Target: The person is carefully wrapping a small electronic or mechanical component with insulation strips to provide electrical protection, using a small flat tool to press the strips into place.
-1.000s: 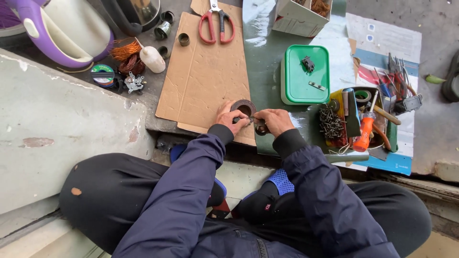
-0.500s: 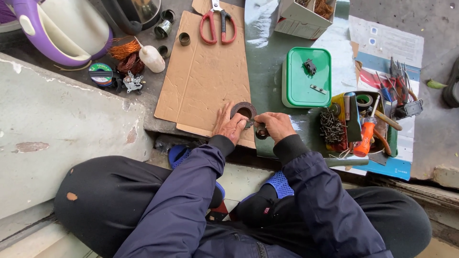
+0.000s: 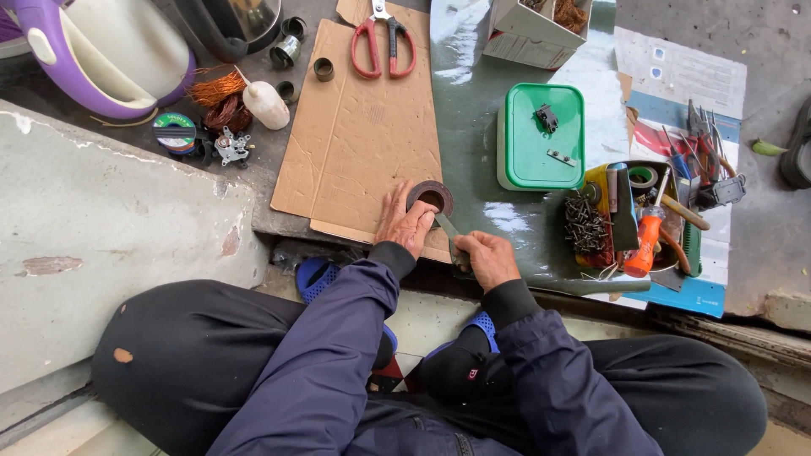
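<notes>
Tape-pulling step: our left hand (image 3: pixel 405 224) grips tape roll (image 3: pixel 430 198); right hand (image 3: pixel 487 257) pinches strip (image 3: pixel 448 228). Next needs scissors (image 3: pixel 383 38), far.

A cardboard sheet (image 3: pixel 363 135) lies on the floor in front of the seated person, with scissors (image 3: pixel 382 40) on its far edge. A roll of tape (image 3: pixel 430 198) sits at the sheet's near right corner, under the left hand (image 3: pixel 405 222); the right hand (image 3: pixel 486 257) is just right of it, apparently pinching the pulled-out strip. Further right lies a lidded box (image 3: pixel 541 135), and beyond it a tray of tools (image 3: pixel 642 219). A spool of wire (image 3: pixel 218 89) lies left of the cardboard.
</notes>
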